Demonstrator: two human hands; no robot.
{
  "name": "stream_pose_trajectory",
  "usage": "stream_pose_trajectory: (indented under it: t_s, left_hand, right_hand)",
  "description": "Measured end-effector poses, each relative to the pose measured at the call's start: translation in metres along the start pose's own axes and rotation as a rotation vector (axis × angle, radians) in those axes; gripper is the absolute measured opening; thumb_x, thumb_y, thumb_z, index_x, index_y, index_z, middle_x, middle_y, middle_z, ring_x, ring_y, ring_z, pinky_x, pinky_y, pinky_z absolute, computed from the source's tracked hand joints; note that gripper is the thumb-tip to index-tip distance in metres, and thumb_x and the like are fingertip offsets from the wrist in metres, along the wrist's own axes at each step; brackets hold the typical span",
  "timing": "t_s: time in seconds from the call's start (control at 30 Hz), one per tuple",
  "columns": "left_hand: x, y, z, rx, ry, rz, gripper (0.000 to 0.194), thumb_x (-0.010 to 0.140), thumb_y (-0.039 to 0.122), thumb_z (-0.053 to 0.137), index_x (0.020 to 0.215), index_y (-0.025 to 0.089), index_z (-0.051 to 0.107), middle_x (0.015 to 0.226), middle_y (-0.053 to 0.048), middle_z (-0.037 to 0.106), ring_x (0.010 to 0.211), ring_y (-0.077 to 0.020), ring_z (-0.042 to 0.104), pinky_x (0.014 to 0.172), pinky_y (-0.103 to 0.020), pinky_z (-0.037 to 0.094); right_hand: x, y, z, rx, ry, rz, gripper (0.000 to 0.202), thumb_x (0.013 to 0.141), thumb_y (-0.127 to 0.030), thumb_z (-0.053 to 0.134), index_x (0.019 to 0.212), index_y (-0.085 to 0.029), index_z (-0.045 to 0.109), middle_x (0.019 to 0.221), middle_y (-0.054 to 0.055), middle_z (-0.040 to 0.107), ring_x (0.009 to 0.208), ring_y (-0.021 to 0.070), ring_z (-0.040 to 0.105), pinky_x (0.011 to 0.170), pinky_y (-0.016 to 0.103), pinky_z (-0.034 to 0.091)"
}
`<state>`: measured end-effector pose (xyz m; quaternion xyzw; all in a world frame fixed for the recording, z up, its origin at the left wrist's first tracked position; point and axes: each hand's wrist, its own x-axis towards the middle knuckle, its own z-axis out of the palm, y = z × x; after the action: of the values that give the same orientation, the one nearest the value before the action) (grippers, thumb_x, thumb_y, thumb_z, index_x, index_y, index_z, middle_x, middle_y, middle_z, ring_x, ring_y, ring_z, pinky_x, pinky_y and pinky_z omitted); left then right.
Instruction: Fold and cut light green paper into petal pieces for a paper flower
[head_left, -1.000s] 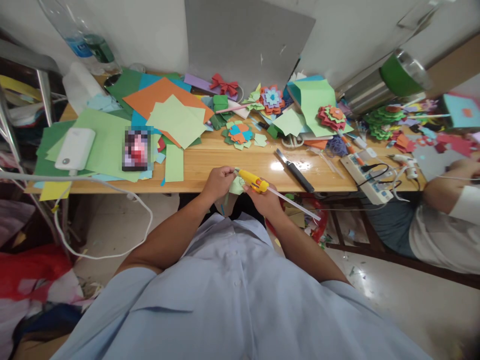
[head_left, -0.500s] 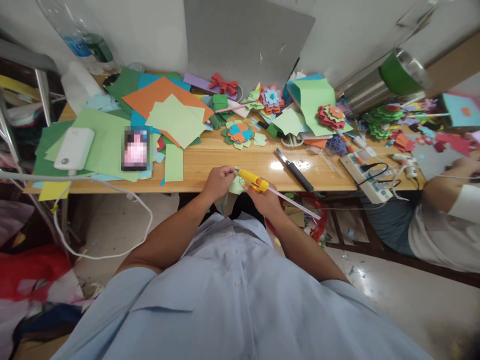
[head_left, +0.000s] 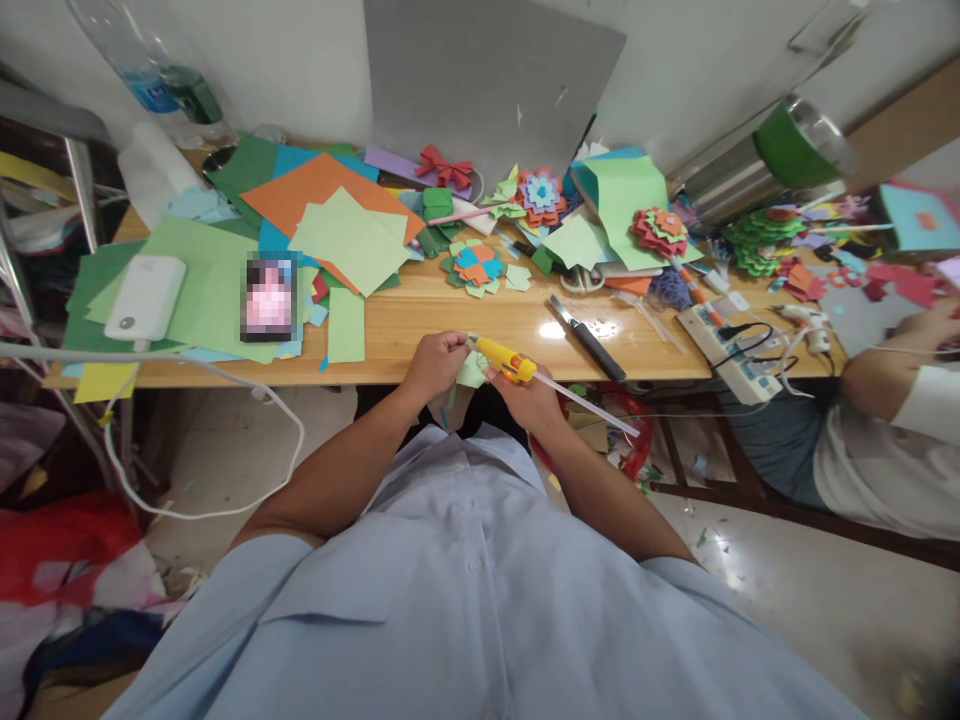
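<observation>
I had the right hand [head_left: 534, 398] clenched on the yellow glue gun [head_left: 507, 361], nozzle at the light-green paper piece [head_left: 474, 372] pinched by left hand [head_left: 435, 365]; gluing step, next needed a steady squeeze.

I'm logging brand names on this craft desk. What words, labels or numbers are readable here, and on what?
None can be read.
Water bottle: blue label, print too blurred.
Power strip: markings too small.
Phone: screen blurred out.
Yellow glue gun in the right hand, white power bank: no print visible.
</observation>
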<state>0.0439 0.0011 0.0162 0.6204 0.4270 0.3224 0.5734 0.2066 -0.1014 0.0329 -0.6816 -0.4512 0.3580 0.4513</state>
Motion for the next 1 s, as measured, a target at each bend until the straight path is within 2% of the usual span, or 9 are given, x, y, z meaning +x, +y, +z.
stream_pose_trajectory:
  t_s: [0.23,0.43,0.77,1.0]
  left_hand:
    - [-0.0005,0.0006,0.0,-0.007,-0.009,0.008,0.026,0.085,0.033,0.062,0.091,0.016,0.081,0.083,-0.003,0.077,0.071,-0.0157,0.063,0.065,-0.025,0.048]
    - [-0.0012,0.0009,0.0003,0.004,-0.008,0.003,0.027,0.085,0.032,0.061,0.094,0.017,0.082,0.086,-0.003,0.078,0.072,-0.0161,0.064,0.066,-0.025,0.049]
    - [-0.0011,0.0006,0.0007,-0.016,-0.006,-0.006,0.027,0.086,0.031,0.062,0.096,0.017,0.083,0.085,-0.002,0.078,0.07,-0.015,0.063,0.066,-0.025,0.05]
    - [-0.0017,0.0018,0.0001,0.005,0.003,0.015,0.026,0.086,0.032,0.061,0.094,0.017,0.081,0.084,-0.002,0.077,0.071,-0.0158,0.064,0.066,-0.025,0.049]
  right_hand:
    - [0.0008,-0.0001,-0.0003,-0.011,0.005,-0.028,0.034,0.082,-0.054,0.076,0.087,-0.022,0.067,0.079,0.002,0.068,0.072,0.018,0.057,0.067,0.033,0.049]
    - [0.0017,0.0046,0.0012,0.02,0.003,-0.015,0.035,0.081,-0.055,0.078,0.089,-0.022,0.068,0.078,0.001,0.068,0.069,0.0167,0.055,0.066,0.032,0.049]
    - [0.0008,-0.0013,0.0009,0.027,0.009,-0.002,0.032,0.08,-0.05,0.078,0.088,-0.021,0.069,0.078,0.002,0.068,0.069,0.0166,0.055,0.066,0.033,0.048]
    - [0.0005,0.0012,-0.0012,0.021,0.018,-0.005,0.036,0.08,-0.054,0.078,0.094,-0.021,0.073,0.087,0.005,0.074,0.079,0.0213,0.065,0.074,0.035,0.054]
